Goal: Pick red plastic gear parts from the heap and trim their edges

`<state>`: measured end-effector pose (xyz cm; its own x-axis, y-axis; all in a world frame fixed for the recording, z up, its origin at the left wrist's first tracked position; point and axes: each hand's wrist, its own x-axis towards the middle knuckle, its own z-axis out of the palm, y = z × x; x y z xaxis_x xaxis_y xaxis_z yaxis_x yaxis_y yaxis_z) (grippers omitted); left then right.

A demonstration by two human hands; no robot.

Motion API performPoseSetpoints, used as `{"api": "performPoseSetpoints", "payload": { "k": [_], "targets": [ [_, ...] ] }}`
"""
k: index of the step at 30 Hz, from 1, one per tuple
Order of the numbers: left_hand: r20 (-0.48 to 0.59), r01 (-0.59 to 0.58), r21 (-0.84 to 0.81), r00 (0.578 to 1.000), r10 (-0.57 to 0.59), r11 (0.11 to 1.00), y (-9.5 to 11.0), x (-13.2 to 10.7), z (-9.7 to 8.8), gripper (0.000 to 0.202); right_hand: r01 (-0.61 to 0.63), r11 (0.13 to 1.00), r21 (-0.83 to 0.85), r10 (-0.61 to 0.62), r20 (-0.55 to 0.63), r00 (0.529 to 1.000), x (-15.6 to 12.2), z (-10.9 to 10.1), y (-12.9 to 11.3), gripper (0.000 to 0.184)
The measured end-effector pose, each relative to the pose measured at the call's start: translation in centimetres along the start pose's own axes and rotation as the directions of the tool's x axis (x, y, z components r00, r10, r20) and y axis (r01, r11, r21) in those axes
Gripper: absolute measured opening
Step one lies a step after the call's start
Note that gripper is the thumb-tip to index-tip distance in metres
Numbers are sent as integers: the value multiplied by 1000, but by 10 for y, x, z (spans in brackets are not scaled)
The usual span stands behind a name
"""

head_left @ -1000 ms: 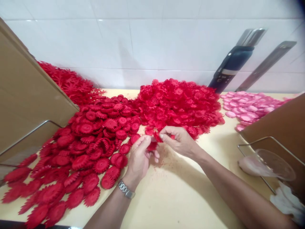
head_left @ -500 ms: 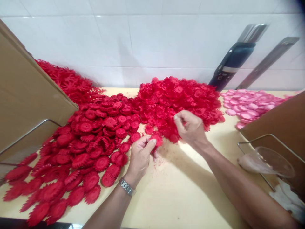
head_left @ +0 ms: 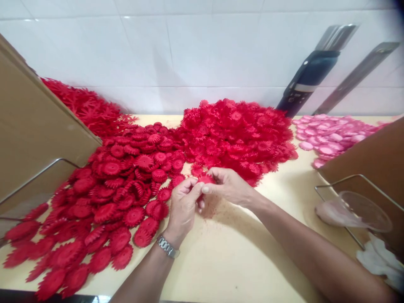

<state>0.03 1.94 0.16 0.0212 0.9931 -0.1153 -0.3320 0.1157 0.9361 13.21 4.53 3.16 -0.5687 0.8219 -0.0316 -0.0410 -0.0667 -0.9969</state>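
Observation:
My left hand [head_left: 184, 207], with a metal watch [head_left: 168, 247] at the wrist, and my right hand [head_left: 227, 186] meet above the pale yellow table [head_left: 221, 256]. Both pinch the same small red toothed flower piece [head_left: 205, 179] between their fingertips. Left of my hands lies a wide spread of larger red flower discs [head_left: 120, 193]. Behind my hands rises a heap of smaller red flower pieces [head_left: 236, 134].
Pink petal pieces [head_left: 331, 136] lie at the back right. Cardboard boxes stand at the left [head_left: 34, 139] and right [head_left: 372, 155]. A clear plastic cup [head_left: 362, 212] and a wire frame [head_left: 347, 185] sit at the right. A dark tool [head_left: 307, 84] leans on the white tiled wall.
My right hand went back to the small-piece heap, then returned to my left hand. Both hands now pinch a red piece together.

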Motion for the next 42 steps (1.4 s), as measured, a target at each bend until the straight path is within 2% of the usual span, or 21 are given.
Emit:
{"api": "performPoseSetpoints", "payload": {
  "k": [2,4,9,15,23,26,28,29,31,33,35,37,38,39,40,42],
  "targets": [
    [22,-7,-5,1000,8,1000,0,-1,-1,26,3,986,168,-6,18,1000,0,1,1,30],
    [44,-12,13,999,11,1000,0,-3,-1,26,28,979,202,-26,-13,1000,0,0,-1,31],
    [63,2,6,998,-2,1000,0,-4,-1,24,70,995,77,-65,-68,996,-3,0,-5,28],
    [63,-11,-38,998,13,999,2,-2,-1,18,87,986,-141,-105,-121,987,-5,0,2,28],
    [146,40,-52,989,-32,998,2,-3,-1,17,68,995,-74,-74,-86,993,-4,4,8,47],
    [124,67,25,990,-69,997,-1,-2,0,19,29,986,-164,-52,-136,989,-3,6,11,51],
    [114,86,66,989,-93,994,-2,-2,1,19,19,949,-314,-109,-271,956,-3,4,12,48],
    [116,96,77,988,-105,992,-2,-3,1,19,13,919,-394,-165,-354,921,-2,0,12,47],
    [120,114,84,985,-124,990,0,-3,2,19,-4,846,-533,-306,-492,815,-2,-12,9,45],
    [106,113,79,987,-121,990,3,-4,3,19,-45,745,-666,-446,-547,709,-2,-31,3,39],
    [82,86,68,992,-91,994,5,-5,3,17,-138,573,-808,-576,-516,634,-3,-52,-2,27],
    [67,51,82,996,-57,995,6,-4,4,15,-240,398,-886,-642,-455,616,-5,-70,-6,20],
    [66,40,98,997,-46,994,6,-4,4,15,-264,358,-896,-647,-442,622,-5,-75,-6,18],
    [66,35,114,997,-42,993,6,-4,4,15,-268,357,-895,-636,-443,631,-5,-78,-6,18],
    [64,36,127,997,-45,991,6,-4,4,15,-252,399,-881,-614,-461,640,-5,-79,-6,19],
    [54,47,150,997,-56,987,5,-3,3,15,-173,574,-801,-523,-520,675,-4,-74,-5,20]
  ]
}}
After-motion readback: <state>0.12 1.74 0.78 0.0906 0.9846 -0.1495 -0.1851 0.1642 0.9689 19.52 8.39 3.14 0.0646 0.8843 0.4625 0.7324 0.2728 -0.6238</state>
